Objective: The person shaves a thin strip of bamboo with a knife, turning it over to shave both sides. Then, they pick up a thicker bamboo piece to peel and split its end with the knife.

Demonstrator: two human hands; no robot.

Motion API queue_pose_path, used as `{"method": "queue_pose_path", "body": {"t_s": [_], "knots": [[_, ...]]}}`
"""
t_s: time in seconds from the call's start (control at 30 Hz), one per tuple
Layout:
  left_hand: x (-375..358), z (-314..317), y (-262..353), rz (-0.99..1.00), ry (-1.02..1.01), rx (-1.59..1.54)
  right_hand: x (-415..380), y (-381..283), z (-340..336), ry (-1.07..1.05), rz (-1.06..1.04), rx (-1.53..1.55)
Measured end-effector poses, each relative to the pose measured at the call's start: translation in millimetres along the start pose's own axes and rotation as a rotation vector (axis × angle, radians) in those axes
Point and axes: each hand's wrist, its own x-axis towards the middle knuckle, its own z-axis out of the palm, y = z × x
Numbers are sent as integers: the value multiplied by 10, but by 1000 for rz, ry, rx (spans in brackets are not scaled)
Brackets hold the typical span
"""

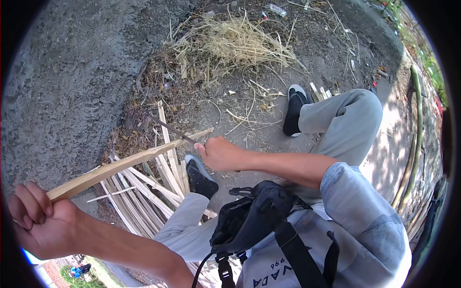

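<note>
My left hand is at the lower left, its fingers wrapped round one end of a long pale wood strip. The strip slants up to the right, its far end just above my right hand. My right hand is closed round the handle of a thin dark blade, which points up and left and crosses the strip near its far end. The handle is mostly hidden in the fist. Below the strip lies a bundle of split pale strips on the ground, between my left arm and a sandalled foot.
A heap of shavings lies ahead on the dirt, with a plastic bottle behind it. A rough grey slab fills the left. Long poles lie at the right. A black bag hangs at my waist.
</note>
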Motion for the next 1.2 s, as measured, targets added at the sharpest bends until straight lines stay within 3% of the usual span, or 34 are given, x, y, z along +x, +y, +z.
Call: {"method": "queue_pose_path", "body": {"t_s": [0.13, 0.23, 0.3, 0.4, 0.6, 0.63, 0.73, 0.83, 0.93, 1.0, 1.03, 1.07, 1.13, 1.2], "knots": [[160, -78, -90, 49, -95, 76, -165, -507, -127, 11, -125, 59], [276, -197, -90, 29, -113, 123, -151, -419, -20, 23, -126, 18], [319, -373, -26, 3, -159, 121, 95, 230, 131, -90, 78, -63], [300, -235, -85, 107, -137, 44, 103, 468, 19, -145, 198, 43], [120, -7, -129, 104, -58, 228, 229, 212, 236, 29, 26, 103], [118, 44, -125, 101, -49, 250, 294, 406, 303, 26, 154, 128], [23, 65, -40, 13, -133, -79, 439, 844, 320, -41, 252, 106], [9, 6, -34, 102, -9, 153, 399, 321, 54, -109, 153, 145], [103, -237, -53, 308, -344, 620, 307, -196, 188, -10, -229, 169], [83, -142, -116, 158, -61, 375, 379, -237, 206, -57, -279, 134], [71, -70, -117, 81, 76, 255, 412, -97, 199, -63, -151, 79], [85, -173, -112, 17, -47, 111, 467, 184, 211, -59, -31, 24], [102, -264, -45, 71, -84, 291, 648, 1134, 429, -57, 92, -32], [-3, -170, -118, 551, -194, 986, 658, 1128, 448, 53, 154, -35]]}}
